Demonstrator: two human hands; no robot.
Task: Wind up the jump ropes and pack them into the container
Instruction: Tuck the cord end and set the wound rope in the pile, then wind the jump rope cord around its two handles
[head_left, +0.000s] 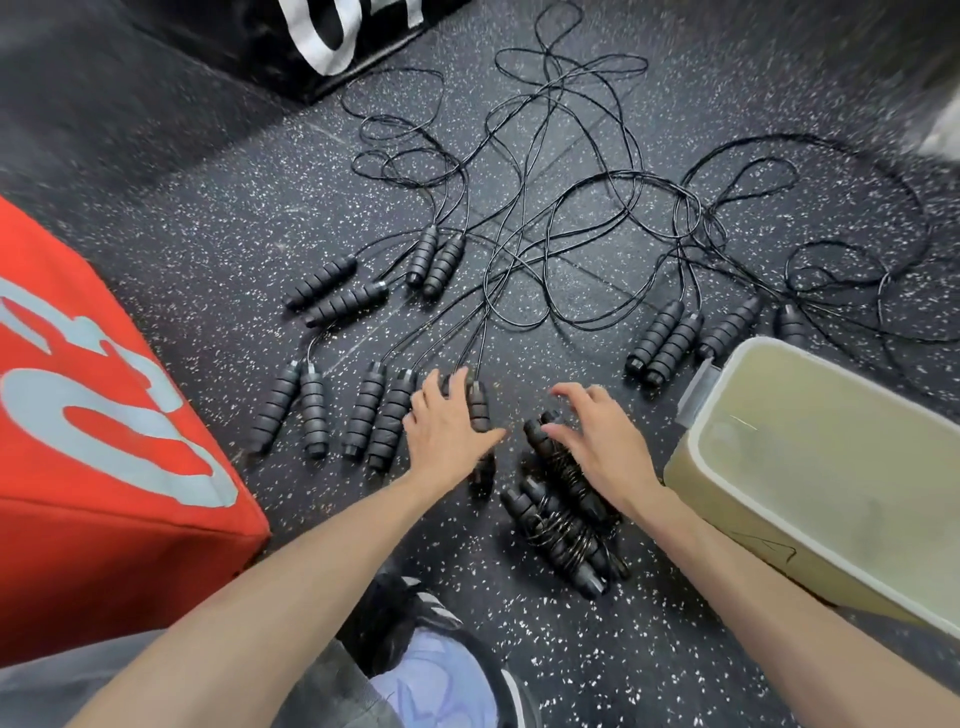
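Reaching left hand (445, 427), fingers spread, onto next handle pair (479, 410) | right hand (597, 434) open over wound ropes (563, 514), likely staged for packing | unwound ropes (545, 208) sprawl on floor | container (696, 441) just right, no ropes inside

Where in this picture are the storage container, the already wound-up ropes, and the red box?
container (691, 452), head view, near rim corner
wound-up ropes (558, 535), head view, coiled cord round handles
red box (104, 426), head view, printed side face
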